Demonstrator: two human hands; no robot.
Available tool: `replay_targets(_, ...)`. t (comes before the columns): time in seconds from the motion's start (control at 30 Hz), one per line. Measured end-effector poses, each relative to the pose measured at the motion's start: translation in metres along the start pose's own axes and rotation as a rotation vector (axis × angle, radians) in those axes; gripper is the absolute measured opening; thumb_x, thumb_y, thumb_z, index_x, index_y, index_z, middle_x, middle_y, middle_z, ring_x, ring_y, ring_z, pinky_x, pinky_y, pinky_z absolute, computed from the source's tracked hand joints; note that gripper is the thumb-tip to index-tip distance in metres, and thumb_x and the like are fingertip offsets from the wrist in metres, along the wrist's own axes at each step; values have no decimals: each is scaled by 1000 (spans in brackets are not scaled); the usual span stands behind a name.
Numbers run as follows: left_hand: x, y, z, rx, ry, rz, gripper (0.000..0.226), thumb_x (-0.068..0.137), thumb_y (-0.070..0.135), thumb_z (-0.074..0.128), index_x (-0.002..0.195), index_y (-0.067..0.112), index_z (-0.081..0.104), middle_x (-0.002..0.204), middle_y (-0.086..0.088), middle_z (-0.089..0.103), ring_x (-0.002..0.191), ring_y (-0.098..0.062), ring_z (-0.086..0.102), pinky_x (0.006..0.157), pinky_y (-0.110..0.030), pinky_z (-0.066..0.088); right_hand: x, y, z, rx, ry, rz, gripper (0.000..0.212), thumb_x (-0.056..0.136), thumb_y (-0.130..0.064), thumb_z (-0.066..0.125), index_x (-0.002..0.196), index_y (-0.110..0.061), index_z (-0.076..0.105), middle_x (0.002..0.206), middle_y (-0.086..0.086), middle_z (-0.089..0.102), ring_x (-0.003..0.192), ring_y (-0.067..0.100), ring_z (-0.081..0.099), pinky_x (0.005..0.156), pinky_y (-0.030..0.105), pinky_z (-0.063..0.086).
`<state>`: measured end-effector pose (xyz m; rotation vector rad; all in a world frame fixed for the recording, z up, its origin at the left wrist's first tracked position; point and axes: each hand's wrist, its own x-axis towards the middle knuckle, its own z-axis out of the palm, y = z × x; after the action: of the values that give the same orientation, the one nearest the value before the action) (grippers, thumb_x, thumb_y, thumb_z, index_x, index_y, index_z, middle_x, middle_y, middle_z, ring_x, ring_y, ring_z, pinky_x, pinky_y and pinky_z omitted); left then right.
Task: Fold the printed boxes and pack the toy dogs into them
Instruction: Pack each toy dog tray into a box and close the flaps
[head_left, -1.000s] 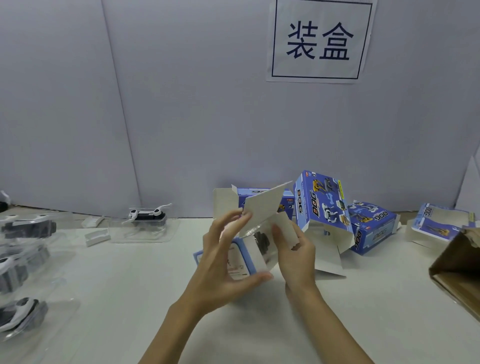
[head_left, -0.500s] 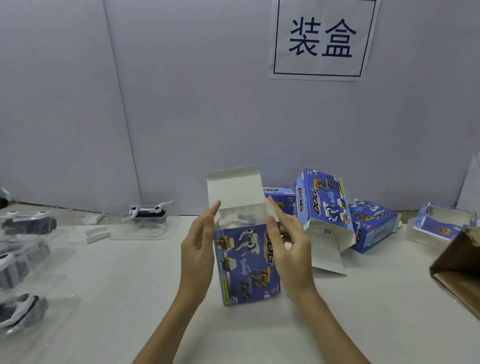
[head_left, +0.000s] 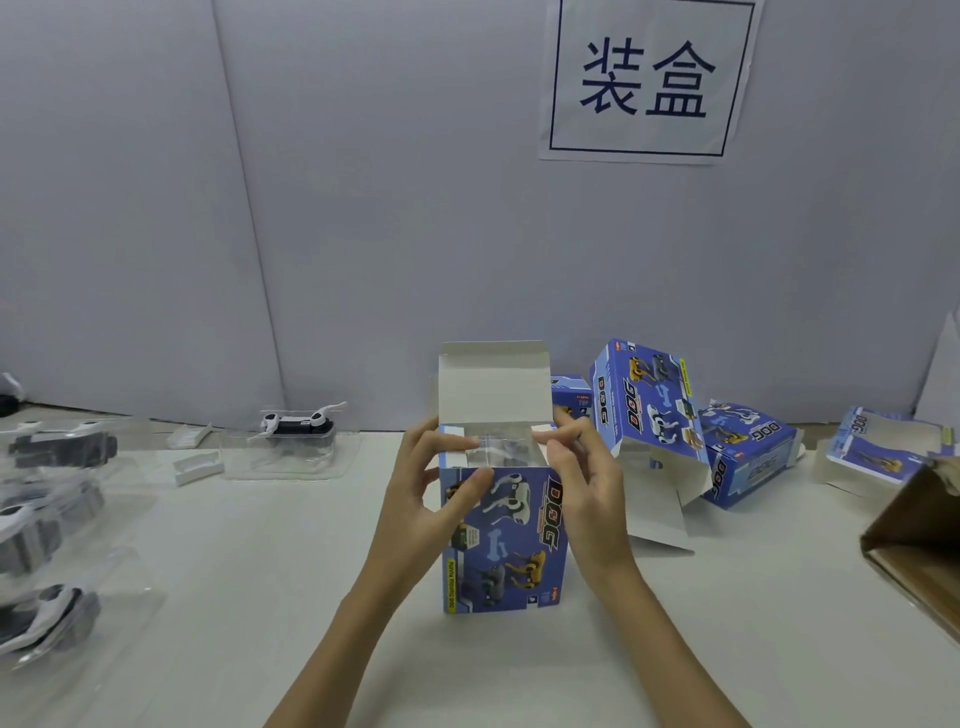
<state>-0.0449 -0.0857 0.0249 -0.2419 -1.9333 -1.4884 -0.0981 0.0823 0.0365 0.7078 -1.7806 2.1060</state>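
**Q:** Holding what, and where?

**A:** Item one: blue printed dog box (head_left: 501, 540), upright on the white table (head_left: 260, 597), centre of the frame. My left hand (head_left: 431, 493) grips its upper left corner, thumb on the front panel, fingers on the left dust flap (head_left: 453, 432). My right hand (head_left: 582, 483) grips the upper right edge, fingers on the right dust flap (head_left: 543, 429). Hands apart, the box between them. Top lid (head_left: 493, 384) stands open, pointing up.

**Q:** Contents?

**A:** Something in clear plastic with dark parts shows in the mouth; I judge it a packed toy dog, but cannot say for sure.

**Q:** Other stock?

**A:** Item two: toy dog in a clear blister tray (head_left: 298, 431), middle left. Item three: more trayed dogs (head_left: 47, 519), blurred, left edge. Item four: folded blue boxes (head_left: 649, 405), middle right, one with its bottom flaps open. Item five: brown carton (head_left: 919, 535), right edge. Item six: paper sign (head_left: 644, 78), upper right.

**Q:** Risks from here?

**A:** Probably these: plastic standing proud of the rim could stop the dust flaps lying flat; forcing the lid tab past it could crease the card; pressing hard from one side could tip the tall box or skew its walls.
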Motion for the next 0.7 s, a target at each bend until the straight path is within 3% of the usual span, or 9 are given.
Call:
replay_targets(0.03,1,1,-1,-22,4,-12,31,79,62,73,104,46,66,138,44,44,134,6,50,95,-20,55,0,0,1,39,-8,33,9,92,-32,59,91,-30,67,116,-20,71,119,16,66,99,58,53)
replay_targets(0.1,1,2,-1,-124,5,-87,38,75,63,77,104,40,69,146,40,43,135,1,53,96,-30,58,1,0,2,127,4,73,13,89,-29,62,99,-35,66,108,-11,72,113,28,68,98,67,51)
replay_targets(0.23,0,7,2,-325,-1,-149,61,75,48,86,128,40,56,143,15,57,124,-18,66,86,-47,63,5,-4,0,254,-41,91,60,90,-22,60,138,-56,51,121,-13,71,121,20,67,98,48,57)
replay_targets(0.33,2,6,-1,-358,-22,-127,83,79,37,85,144,51,36,143,9,57,129,-25,63,93,-50,59,5,-3,-2,276,-63,102,36,93,-25,55,121,-42,70,120,-3,72,117,27,69,87,42,60)
replay_targets(0.4,3,5,-4,-250,-43,-85,72,83,41,84,145,37,46,141,9,56,134,-27,58,94,-49,59,2,-1,-4,291,-57,93,26,98,-28,48,107,-26,73,117,8,72,111,31,71,79,37,62)
replay_targets(0.47,2,1,-4,-129,-47,-30,54,82,45,79,128,25,60,140,14,54,138,-27,53,93,-48,61,0,-1,-7,267,-47,96,32,101,-33,41,100,-25,72,113,9,73,106,28,73,72,31,62)
replay_targets(0.53,1,-1,-4,-93,-46,-12,43,81,42,78,120,32,63,145,18,49,140,-21,51,96,-47,60,-2,1,-8,141,-61,49,32,103,-44,39,101,-31,68,110,3,72,105,26,74,71,32,63)
replay_targets(0.63,1,-5,-6,-59,-63,14,41,83,34,79,118,46,62,153,23,40,142,-11,47,102,-43,55,-5,0,-4,-46,-128,-31,42,93,-69,56,113,-32,56,112,-13,67,104,20,72,70,35,63)
replay_targets(0.7,0,-6,-6,-49,-62,-4,48,85,41,77,127,47,57,152,24,42,141,-11,49,105,-47,54,-6,-2,-1,-93,-131,-51,44,88,-65,66,115,-34,53,115,-19,64,105,15,73,68,32,63)
